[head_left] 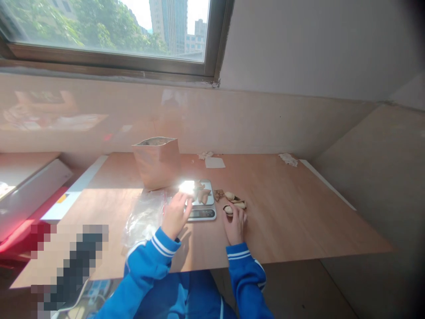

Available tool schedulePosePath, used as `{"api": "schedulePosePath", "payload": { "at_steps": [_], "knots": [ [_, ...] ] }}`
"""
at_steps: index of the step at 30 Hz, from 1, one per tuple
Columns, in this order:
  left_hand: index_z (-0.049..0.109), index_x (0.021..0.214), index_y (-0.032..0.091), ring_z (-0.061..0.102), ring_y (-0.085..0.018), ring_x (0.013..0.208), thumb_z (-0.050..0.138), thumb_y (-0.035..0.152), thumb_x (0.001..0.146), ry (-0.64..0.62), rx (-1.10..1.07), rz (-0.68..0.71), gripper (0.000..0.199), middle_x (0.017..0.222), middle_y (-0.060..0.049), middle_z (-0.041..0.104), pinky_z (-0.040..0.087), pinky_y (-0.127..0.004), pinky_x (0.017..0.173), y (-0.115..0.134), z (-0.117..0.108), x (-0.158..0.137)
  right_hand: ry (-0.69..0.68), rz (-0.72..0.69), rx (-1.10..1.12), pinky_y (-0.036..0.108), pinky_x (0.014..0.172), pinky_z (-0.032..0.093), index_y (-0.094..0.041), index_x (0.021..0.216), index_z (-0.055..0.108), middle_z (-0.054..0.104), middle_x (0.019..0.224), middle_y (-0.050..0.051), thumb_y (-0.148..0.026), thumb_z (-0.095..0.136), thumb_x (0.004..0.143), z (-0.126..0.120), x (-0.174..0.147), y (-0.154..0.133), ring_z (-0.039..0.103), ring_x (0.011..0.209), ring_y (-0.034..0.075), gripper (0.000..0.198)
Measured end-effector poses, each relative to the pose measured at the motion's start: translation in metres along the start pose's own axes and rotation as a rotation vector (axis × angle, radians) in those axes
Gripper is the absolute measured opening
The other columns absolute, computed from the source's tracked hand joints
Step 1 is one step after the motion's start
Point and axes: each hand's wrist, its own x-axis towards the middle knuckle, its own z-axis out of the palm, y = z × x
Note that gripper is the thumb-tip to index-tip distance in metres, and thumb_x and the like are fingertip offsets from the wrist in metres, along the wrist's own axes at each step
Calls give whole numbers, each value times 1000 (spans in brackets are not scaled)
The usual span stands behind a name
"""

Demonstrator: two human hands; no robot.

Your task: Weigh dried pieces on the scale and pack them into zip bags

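Note:
A white kitchen scale with a small display sits on the table, bearing several brown, irregular pieces. My left hand reaches over the scale's left side, fingers stretched forward and partly apart. Bright sun glare washes out its fingertips, so anything small there is hidden. Just right of the scale, my right hand has thumb and fingers closed around a pale oval piece. Similar pale pieces with dark parts lie beyond that hand, beside a crumpled brown piece.
An open brown paper bag stands behind the scale to the left. A clear plastic bag lies near my left forearm. White paper and crumpled tissue rest toward the back wall. The table's front edge runs before me.

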Motion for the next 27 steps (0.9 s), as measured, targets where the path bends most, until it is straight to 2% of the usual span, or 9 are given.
{"api": "schedulePosePath", "payload": {
  "at_steps": [3,6,10,13,16,19,23,27],
  "knots": [
    [55,93,22,59,-25,82,37,33,92,81,38,-250,21,83,-9,59,50,-45,78,-25,-16,-27,2,10,-13,43,82,41,-22,119,61,58,108,13,-32,51,87,1,0,2,51,97,29,35],
    [50,86,24,60,-29,80,46,42,85,70,58,-394,18,76,-9,56,50,-48,73,-52,-12,-57,6,15,-28,44,83,41,-22,121,60,57,113,13,-31,50,86,2,0,4,51,98,29,38],
    [41,77,26,60,-31,75,52,49,79,25,26,-421,25,73,-9,55,50,-51,68,-71,8,-82,27,11,-21,47,86,40,-21,123,59,53,120,15,-33,51,86,1,2,2,50,103,31,39],
    [38,76,27,59,-28,71,47,43,82,60,-54,-428,20,72,-6,53,52,-50,68,-78,15,-82,47,29,0,49,88,39,-22,123,59,51,123,15,-32,50,87,-2,2,-3,49,106,31,39],
    [40,79,27,59,-24,66,47,41,83,61,-138,-475,16,74,-5,53,53,-46,67,-84,14,-77,81,26,18,47,88,38,-21,116,62,56,116,14,-29,47,89,-5,1,-6,51,103,30,32],
    [40,75,26,57,-23,64,47,39,82,71,-106,-478,16,72,-5,51,51,-44,66,-90,12,-75,100,-13,52,43,88,37,-20,104,65,60,106,12,-26,45,91,-6,-1,-5,55,98,26,25],
    [36,68,26,52,-20,64,42,31,83,90,-9,-393,17,66,-3,47,48,-40,66,-95,17,-75,98,-89,92,40,87,38,-19,95,65,63,98,10,-23,43,92,-8,-2,-5,57,94,23,23],
    [32,63,24,48,-17,59,36,29,86,57,42,-372,24,59,1,42,43,-34,60,-93,18,-71,65,-106,197,39,84,41,-19,92,64,63,91,9,-21,41,93,-17,-9,-22,58,89,22,24]
  ]
}}
